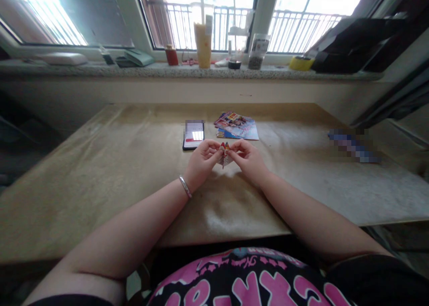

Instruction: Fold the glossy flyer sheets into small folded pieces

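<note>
Between my two hands is a small folded piece of printed paper (223, 157), pale below with red and other colours at its upper tips. My left hand (204, 158) pinches its left side between thumb and fingers, and a silver bangle (185, 186) circles that wrist. On the right side my right hand (247, 157) grips the paper the same way. The fingertips cover part of the folds. Just beyond my left hand a phone (193, 136) lies face up with its screen lit. Behind my right hand rests a stack of colourful printed sheets (237, 125).
The table (117, 172) has a tan, slightly wrinkled cover. A blurred blue and purple item (353, 147) lies at its right. Along the granite windowsill (134, 72) stand a tall yellow cup (203, 44), a red-brown jar (171, 55), a clear container (258, 53) and yellow tape (300, 63).
</note>
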A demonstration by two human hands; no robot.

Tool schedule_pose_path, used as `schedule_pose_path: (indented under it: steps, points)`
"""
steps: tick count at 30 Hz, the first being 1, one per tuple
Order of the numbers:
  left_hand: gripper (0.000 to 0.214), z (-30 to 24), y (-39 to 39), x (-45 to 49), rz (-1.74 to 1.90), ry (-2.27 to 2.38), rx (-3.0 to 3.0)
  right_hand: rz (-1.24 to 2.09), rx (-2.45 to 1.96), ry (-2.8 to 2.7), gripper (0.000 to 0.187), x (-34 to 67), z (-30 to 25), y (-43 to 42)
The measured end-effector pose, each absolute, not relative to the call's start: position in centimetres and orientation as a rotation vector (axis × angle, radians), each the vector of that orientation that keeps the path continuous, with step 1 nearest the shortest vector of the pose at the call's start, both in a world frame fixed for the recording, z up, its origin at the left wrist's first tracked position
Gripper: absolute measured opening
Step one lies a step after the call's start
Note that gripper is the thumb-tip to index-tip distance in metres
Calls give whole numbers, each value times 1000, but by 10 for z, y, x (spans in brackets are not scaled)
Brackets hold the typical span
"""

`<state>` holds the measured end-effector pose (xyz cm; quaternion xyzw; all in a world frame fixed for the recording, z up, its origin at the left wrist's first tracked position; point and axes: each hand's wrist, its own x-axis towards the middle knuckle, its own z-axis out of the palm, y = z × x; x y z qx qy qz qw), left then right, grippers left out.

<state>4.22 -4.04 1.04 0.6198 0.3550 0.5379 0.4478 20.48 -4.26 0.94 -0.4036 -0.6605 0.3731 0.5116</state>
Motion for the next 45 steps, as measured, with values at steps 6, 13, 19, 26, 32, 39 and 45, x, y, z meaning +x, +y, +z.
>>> schedule_pose_path:
  steps: [6,13,19,26,32,39,45]
  points:
    - [25,16,-45,44,1398,897,1519,879,-962,-1590,23,203,10,-45]
    - [18,16,-46,43,1379,913,1576,845,-944,-1573,18,202,10,-47]
    - [18,17,-47,44,1345,890,1550,768,-947,-1615,12,202,12,-48]
    - [24,16,-46,44,1328,879,1529,776,-945,-1592,11,201,12,-49]
    - [19,16,-48,45,1340,864,1649,741,-925,-1621,12,201,12,-49]
    - [19,18,-50,45,1279,814,1581,775,-882,-1663,6,200,14,-48]
    - [13,22,-51,46,1298,880,1592,870,-914,-1626,11,197,13,-51]
